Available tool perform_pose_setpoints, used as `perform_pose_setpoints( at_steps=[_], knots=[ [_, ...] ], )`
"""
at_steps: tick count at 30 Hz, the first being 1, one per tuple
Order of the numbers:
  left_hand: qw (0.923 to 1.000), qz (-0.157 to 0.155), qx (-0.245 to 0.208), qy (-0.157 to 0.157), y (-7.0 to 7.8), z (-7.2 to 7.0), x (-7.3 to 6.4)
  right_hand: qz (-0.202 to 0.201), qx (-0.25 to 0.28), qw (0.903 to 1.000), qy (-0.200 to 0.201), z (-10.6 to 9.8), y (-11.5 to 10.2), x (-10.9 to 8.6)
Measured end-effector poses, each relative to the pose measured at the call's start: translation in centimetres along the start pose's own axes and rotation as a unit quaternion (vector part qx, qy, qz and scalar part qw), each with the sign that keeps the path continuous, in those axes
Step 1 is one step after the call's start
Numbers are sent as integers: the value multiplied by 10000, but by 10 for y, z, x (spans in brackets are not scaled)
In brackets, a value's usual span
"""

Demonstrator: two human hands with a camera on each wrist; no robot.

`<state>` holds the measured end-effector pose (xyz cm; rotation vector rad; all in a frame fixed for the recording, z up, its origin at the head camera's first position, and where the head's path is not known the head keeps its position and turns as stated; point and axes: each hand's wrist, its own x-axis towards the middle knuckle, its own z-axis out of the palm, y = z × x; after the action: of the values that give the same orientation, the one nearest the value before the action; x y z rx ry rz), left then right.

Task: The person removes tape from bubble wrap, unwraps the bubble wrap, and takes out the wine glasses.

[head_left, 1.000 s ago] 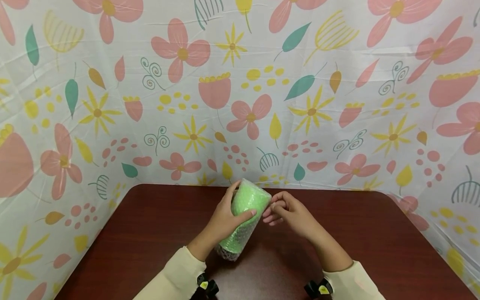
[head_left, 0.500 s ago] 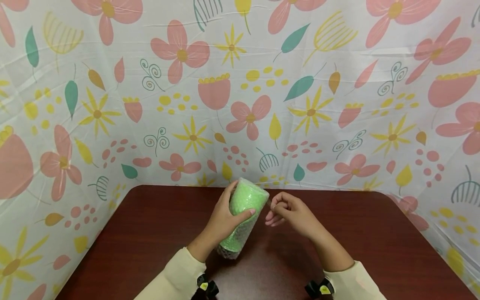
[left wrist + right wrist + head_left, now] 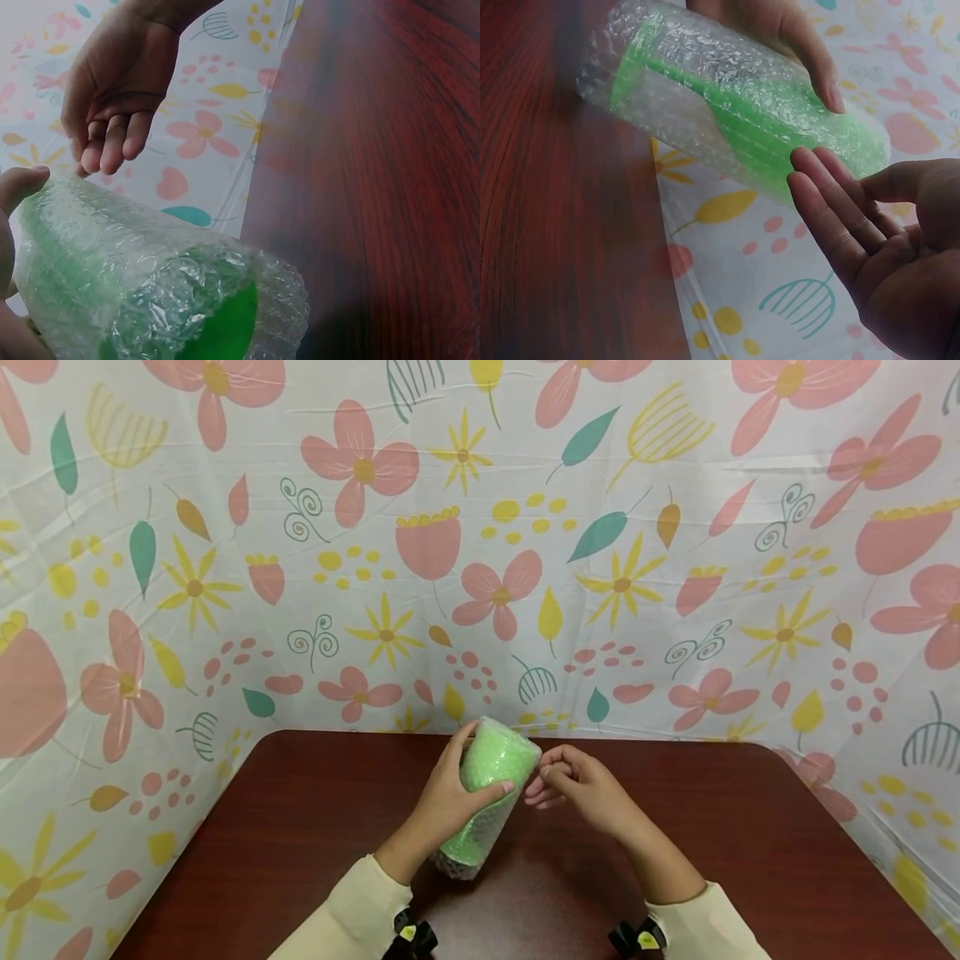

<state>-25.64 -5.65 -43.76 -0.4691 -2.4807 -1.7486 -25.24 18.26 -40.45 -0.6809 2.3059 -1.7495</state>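
A green cylinder wrapped in clear bubble wrap (image 3: 491,781) is tilted over the table, its top leaning right and away. My left hand (image 3: 450,789) grips it from the left side, thumb across the front, fingers behind and mostly hidden. At the upper right edge of the wrapping, my right hand (image 3: 581,785) brings thumb and index fingertip together, pinching at the edge of the wrap. Its other fingers extend loosely beside the cylinder, as the right wrist view shows. Through the loose end of the bubble wrap (image 3: 281,307), the green end shows in the left wrist view.
A dark reddish-brown wooden table (image 3: 315,827) lies under both hands. Behind it and at both sides hangs a white cloth (image 3: 480,543) printed with flowers and leaves. Black wrist straps (image 3: 408,931) sit at cream sleeves (image 3: 341,910).
The wrapped cylinder shifted slightly left and back right. My right hand drew a little away from its edge, then came back close to it. The left grip stayed the same.
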Motion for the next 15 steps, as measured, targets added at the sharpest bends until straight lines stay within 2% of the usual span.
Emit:
perform_pose_setpoints(
  at_steps=[10,15],
  knots=[
    [9999,89,-42,49,0,0,0,-54,99,9999,-92,-2,1,0],
    [9999,88,-33,84,0,0,0,15,-44,9999,118,-1,-1,-1]
  ],
)
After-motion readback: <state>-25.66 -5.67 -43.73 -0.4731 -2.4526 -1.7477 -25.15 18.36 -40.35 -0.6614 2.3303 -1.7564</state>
